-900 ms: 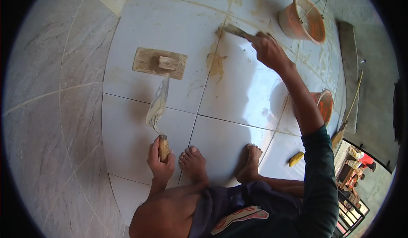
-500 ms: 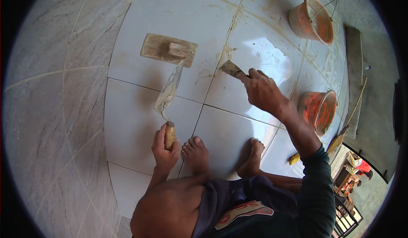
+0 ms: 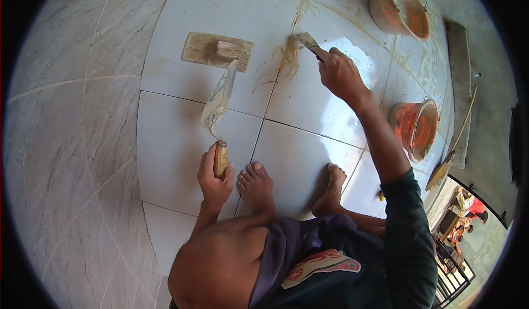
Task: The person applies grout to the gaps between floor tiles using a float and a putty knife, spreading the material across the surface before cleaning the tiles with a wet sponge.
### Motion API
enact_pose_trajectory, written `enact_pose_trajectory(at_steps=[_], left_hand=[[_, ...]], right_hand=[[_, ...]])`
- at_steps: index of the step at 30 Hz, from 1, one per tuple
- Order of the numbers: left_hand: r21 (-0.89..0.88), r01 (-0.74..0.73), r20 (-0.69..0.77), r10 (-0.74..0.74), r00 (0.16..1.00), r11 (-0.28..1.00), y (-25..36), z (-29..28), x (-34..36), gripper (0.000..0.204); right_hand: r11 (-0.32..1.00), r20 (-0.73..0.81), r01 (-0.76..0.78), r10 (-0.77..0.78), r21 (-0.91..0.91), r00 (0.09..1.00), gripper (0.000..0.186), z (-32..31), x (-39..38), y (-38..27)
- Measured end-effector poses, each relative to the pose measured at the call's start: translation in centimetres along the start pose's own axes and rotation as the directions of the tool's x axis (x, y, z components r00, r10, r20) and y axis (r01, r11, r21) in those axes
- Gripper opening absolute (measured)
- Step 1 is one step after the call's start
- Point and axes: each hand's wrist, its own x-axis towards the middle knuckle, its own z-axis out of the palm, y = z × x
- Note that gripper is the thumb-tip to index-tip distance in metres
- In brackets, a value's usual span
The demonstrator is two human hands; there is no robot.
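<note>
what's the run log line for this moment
left hand: grips trowel | right hand: grips scraper by brown smear | nearby: wooden float, two buckets

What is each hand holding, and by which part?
The left hand grips a trowel by its wooden handle; the right hand grips a flat scraper by the end opposite its blade.

Person (image 3: 220,267) crouched barefoot on white tile floor (image 3: 171,149). Left hand (image 3: 215,179) gripping wooden handle of mortar-caked trowel (image 3: 220,97), blade angled up toward wooden float (image 3: 197,45) lying flat. Right hand (image 3: 341,76) gripping putty knife (image 3: 307,41), blade by brown smear (image 3: 288,63) along tile joint (image 3: 270,100). Two orange-stained buckets (image 3: 403,120) off to right, broom (image 3: 438,175) beyond.
</note>
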Motion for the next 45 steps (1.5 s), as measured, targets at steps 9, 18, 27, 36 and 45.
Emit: enact_pose_trajectory(at_steps=[9, 18, 27, 36, 45], left_hand=[[0.012, 0.006, 0.049, -0.007, 0.999, 1.000, 0.2, -0.1, -2.3, 0.057], [0.017, 0.010, 0.046, -0.010, 0.999, 1.000, 0.8, 1.0, -2.8, 0.056], [0.031, 0.076, 0.108, -0.079, 0.991, 0.997, 3.2, -0.3, -1.7, 0.058], [-0.022, 0.068, 0.057, -0.067, 0.996, 0.997, -0.5, 0.9, -1.3, 0.056], [-0.052, 0.100, 0.070, -0.097, 0.993, 0.994, -0.5, 2.8, -0.9, 0.057]], right_hand=[[0.996, 0.118, 0.033, -0.022, -0.086, 0.993, 0.027, 1.0, -5.2, -4.4], [0.996, 0.173, -0.032, 0.017, 0.080, 0.985, 0.024, 1.3, -10.0, -3.1], [0.481, 0.140, -0.475, 0.578, 0.737, 0.804, 0.029, -0.8, 5.8, 2.9], [0.411, 0.316, -0.525, 0.476, 0.745, 0.821, 0.023, 4.1, -2.9, -6.4], [0.426, 0.298, -0.530, 0.500, 0.733, 0.813, 0.021, 6.6, -14.4, -13.2]])
